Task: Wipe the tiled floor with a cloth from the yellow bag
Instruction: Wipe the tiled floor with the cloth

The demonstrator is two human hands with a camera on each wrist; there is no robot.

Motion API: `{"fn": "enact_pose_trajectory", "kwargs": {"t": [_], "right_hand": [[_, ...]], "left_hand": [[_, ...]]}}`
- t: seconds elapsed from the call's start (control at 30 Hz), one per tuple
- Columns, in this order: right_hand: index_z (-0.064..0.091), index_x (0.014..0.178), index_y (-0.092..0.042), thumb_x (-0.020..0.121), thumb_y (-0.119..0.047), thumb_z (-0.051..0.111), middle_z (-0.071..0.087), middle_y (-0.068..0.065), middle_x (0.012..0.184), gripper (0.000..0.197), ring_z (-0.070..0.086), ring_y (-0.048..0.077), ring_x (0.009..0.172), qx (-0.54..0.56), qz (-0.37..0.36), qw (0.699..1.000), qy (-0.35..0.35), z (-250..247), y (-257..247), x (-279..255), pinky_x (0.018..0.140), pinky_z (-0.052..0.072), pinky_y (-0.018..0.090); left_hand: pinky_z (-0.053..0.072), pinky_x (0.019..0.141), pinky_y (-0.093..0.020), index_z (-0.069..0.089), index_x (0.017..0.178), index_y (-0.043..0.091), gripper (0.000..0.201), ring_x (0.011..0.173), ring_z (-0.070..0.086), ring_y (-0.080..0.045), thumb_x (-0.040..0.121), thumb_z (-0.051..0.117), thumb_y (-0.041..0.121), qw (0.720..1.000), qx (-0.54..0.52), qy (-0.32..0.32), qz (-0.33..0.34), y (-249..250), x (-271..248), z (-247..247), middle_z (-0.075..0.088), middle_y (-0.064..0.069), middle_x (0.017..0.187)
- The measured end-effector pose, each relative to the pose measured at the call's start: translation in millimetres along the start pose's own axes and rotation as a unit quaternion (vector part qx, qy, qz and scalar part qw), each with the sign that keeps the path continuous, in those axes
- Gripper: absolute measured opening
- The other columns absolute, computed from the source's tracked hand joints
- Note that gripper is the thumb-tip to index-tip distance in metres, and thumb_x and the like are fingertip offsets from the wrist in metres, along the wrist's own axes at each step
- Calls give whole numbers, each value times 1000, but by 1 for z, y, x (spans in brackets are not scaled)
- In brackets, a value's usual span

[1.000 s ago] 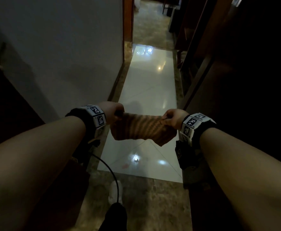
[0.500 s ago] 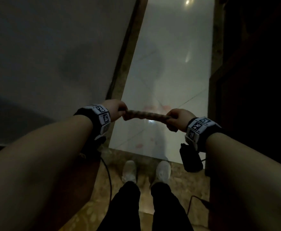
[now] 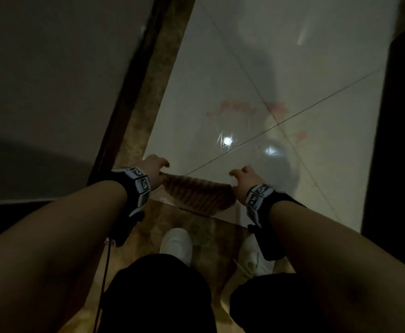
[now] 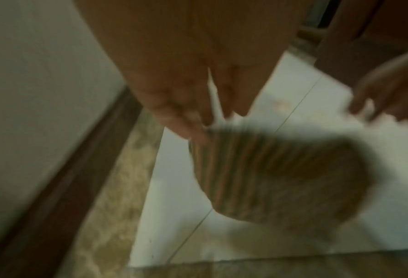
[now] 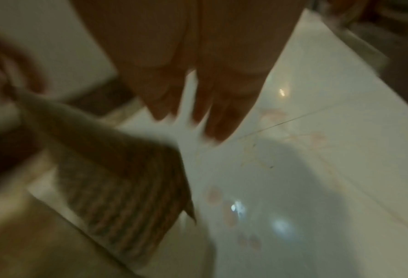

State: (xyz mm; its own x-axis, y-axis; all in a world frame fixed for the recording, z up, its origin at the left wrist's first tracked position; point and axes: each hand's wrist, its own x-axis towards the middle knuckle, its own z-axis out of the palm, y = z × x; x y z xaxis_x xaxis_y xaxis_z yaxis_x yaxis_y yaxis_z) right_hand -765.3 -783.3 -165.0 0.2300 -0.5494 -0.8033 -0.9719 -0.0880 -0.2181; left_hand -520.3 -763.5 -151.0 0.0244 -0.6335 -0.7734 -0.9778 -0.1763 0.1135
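From the head, the left hand [image 3: 154, 167] and right hand [image 3: 243, 180] are stretching a striped cloth [image 3: 198, 193] between them over the white tiled floor [image 3: 256, 75]. Pink marks [image 3: 244, 108] are lying ahead of both hands.

Left wrist: fingers [image 4: 181, 120] are pinching the blurry cloth's corner [image 4: 264, 169].

Right wrist: I cannot tell if the fingers [image 5: 221, 116] are holding it.

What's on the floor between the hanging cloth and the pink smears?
Only bare glossy white tile with light reflections separates the cloth from the pink smears, seen in the head view.
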Motion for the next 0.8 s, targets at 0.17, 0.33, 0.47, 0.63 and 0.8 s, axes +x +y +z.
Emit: {"fn": "enact_pose_trajectory", "kwargs": {"t": [0.17, 0.33, 0.47, 0.63, 0.8], "right_hand": [[-5, 149, -35, 86, -36, 58, -18, 6, 159, 90, -15, 29, 147, -222, -173, 959, -30, 65, 14, 65, 119, 2, 42], [-15, 147, -39, 91, -36, 50, -30, 3, 155, 85, -23, 29, 145, -299, -227, 924, -74, 92, 17, 95, 121, -1, 46], [-12, 149, -33, 90, -48, 48, -27, 7, 156, 86, -20, 30, 145, -308, -250, 916, -60, 104, 2, 113, 118, -7, 42], [-13, 149, -30, 88, -57, 43, -32, 3, 152, 86, -23, 32, 144, -289, -233, 928, -29, 131, -2, 129, 110, -19, 41], [-25, 145, -34, 75, -74, 34, -10, 5, 158, 99, -27, 36, 142, -267, -186, 941, -90, 134, -10, 129, 110, -21, 46]], "left_hand": [[13, 120, -36, -3, 153, 18, 80, 149, 4, -30, 95, 47, 40, 987, 137, -33, 78, -27, 50, 59, -7, -10, 161], [5, 121, -40, -9, 152, 13, 76, 149, -9, -33, 98, 39, 37, 952, 251, -70, 162, -14, 84, 94, -16, -11, 160], [2, 121, -38, -13, 151, 9, 81, 149, -10, -30, 97, 41, 37, 956, 219, -90, 174, 1, 108, 111, -19, -10, 160], [-1, 121, -39, -14, 150, 8, 82, 148, -14, -31, 96, 37, 44, 954, 224, -79, 180, -6, 121, 131, -22, -11, 159], [10, 120, -44, -5, 151, 10, 90, 149, 5, -35, 86, 25, 64, 964, 201, -42, 168, -17, 125, 143, 2, -12, 161]]}}
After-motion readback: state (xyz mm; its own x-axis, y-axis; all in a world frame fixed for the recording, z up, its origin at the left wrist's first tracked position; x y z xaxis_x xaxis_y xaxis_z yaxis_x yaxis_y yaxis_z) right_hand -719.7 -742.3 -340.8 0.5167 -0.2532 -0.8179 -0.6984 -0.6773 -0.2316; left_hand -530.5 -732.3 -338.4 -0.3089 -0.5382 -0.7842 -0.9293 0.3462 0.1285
